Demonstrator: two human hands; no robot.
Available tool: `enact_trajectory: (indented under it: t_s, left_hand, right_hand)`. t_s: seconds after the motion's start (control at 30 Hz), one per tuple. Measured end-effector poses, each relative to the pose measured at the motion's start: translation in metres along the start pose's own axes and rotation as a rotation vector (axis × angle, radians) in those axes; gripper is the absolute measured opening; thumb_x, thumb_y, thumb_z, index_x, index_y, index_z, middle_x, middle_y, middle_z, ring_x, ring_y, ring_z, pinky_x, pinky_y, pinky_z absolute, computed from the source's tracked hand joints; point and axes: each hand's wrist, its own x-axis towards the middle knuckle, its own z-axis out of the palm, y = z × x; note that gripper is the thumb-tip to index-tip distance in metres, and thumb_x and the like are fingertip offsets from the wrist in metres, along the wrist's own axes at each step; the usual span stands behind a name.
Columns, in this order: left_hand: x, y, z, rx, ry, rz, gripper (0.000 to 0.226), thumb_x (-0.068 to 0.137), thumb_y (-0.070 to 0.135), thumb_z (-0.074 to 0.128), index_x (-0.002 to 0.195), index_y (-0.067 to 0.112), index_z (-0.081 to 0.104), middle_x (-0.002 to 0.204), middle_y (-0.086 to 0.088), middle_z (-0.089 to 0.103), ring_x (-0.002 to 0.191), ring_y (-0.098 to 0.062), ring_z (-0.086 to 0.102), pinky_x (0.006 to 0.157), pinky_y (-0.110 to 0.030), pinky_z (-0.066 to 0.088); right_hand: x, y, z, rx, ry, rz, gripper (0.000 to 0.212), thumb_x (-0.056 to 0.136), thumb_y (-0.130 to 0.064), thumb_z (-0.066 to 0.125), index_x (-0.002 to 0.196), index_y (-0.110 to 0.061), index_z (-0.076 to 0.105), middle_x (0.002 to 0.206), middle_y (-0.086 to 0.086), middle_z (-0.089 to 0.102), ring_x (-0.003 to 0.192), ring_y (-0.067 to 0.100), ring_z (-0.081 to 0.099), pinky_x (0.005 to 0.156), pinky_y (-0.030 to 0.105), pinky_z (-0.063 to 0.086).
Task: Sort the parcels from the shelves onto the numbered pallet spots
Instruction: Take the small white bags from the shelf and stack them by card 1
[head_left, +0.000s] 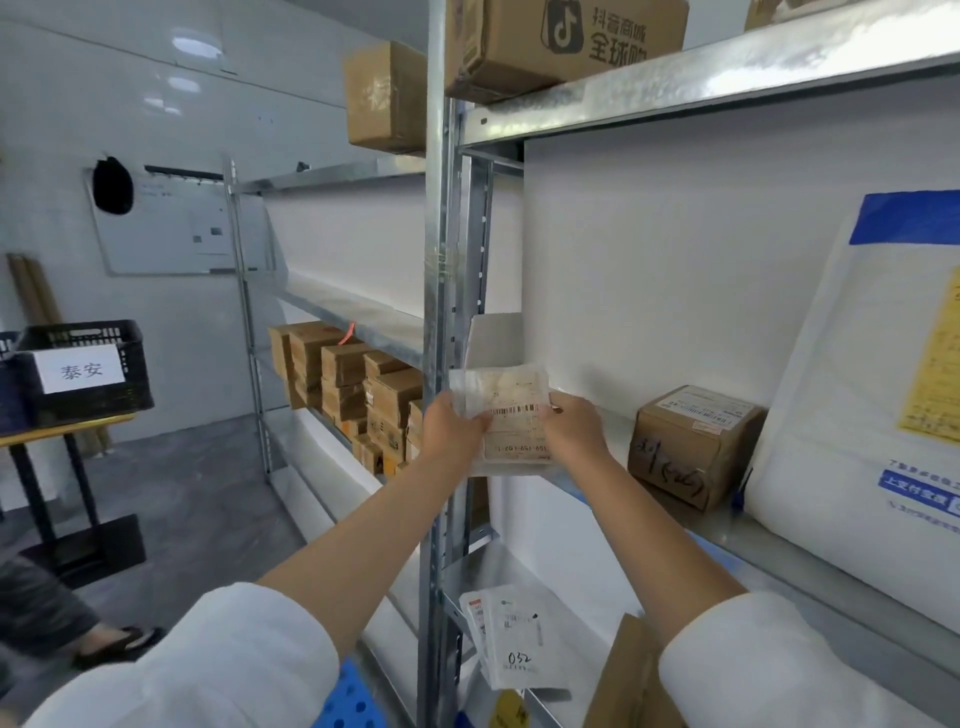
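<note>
Centre frame: flat parcel (498, 384), label (519, 423) toward camera, print inverted, long axis vertical; left hand (452, 431) and right hand (574, 428) pinch its sides.

Reference: steel upright post (435, 291). Right of it: one small brown box (691, 447), one large white mailer (857, 415), two flat envelopes (514, 644) lower down. In front: one flat parcel (511, 415). Left: one black crate (136, 374), one whiteboard (161, 234), stacked cartons (353, 384), too many overlapping to count.

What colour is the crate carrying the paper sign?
Black; the crate shows best in the head view.
</note>
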Motion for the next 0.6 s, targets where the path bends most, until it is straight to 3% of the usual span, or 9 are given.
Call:
enact_trajectory:
  t_s: [0.07,0.17,0.27,0.37,0.5,0.6]
  left_hand:
    - [-0.017,0.002,-0.026,-0.036,0.003,0.101,0.024,0.093,0.014,0.059,0.117,0.012,0.058,0.11,-0.002,0.065,0.103,-0.021,0.062,0.073,-0.022,0.051]
    - [-0.051,-0.003,-0.07,-0.126,0.025,0.194,0.019,0.095,0.016,0.056,0.114,0.02,0.061,0.102,0.007,0.068,0.089,-0.009,0.063,0.065,-0.013,0.049]
    - [-0.086,-0.026,-0.114,-0.183,0.048,0.175,0.027,0.093,0.02,0.06,0.119,0.027,0.059,0.104,0.011,0.07,0.09,-0.004,0.067,0.068,-0.018,0.056]
    - [-0.121,-0.065,-0.157,-0.203,0.115,0.079,0.025,0.091,0.024,0.065,0.115,0.023,0.061,0.101,0.004,0.072,0.089,-0.011,0.07,0.073,-0.029,0.06]
    - [-0.185,-0.124,-0.216,-0.234,0.277,-0.014,0.05,0.087,0.024,0.07,0.131,0.029,0.048,0.102,0.003,0.073,0.093,-0.01,0.071,0.078,-0.03,0.059]
    - [-0.243,-0.162,-0.261,-0.195,0.417,-0.078,0.064,0.087,0.025,0.071,0.141,0.035,0.038,0.101,-0.001,0.073,0.094,-0.017,0.071,0.079,-0.043,0.059]
  right_hand:
    - [-0.024,-0.005,0.008,0.139,0.038,-0.076,0.025,0.098,-0.011,0.046,0.105,-0.019,0.068,0.098,0.001,0.068,0.089,0.02,0.063,0.06,0.022,0.047]
    - [-0.065,-0.011,0.031,0.424,-0.051,-0.024,0.024,0.098,-0.017,0.054,0.119,-0.023,0.065,0.107,-0.001,0.071,0.096,0.019,0.067,0.077,0.034,0.058]
    - [-0.109,-0.013,0.059,0.604,-0.207,0.033,0.02,0.095,-0.021,0.061,0.113,-0.029,0.067,0.104,-0.005,0.073,0.094,0.017,0.071,0.08,0.04,0.06]
    - [-0.155,-0.019,0.088,0.677,-0.335,0.054,0.019,0.093,-0.02,0.063,0.11,-0.024,0.068,0.099,-0.005,0.075,0.089,0.012,0.072,0.073,0.036,0.061]
    - [-0.207,-0.03,0.142,0.67,-0.467,0.027,0.032,0.092,-0.022,0.064,0.121,-0.036,0.058,0.11,-0.006,0.072,0.093,0.009,0.071,0.076,0.037,0.061]
    - [-0.257,-0.041,0.188,0.679,-0.666,-0.007,0.049,0.092,-0.021,0.064,0.133,-0.043,0.048,0.12,-0.012,0.067,0.105,0.008,0.067,0.081,0.036,0.06]
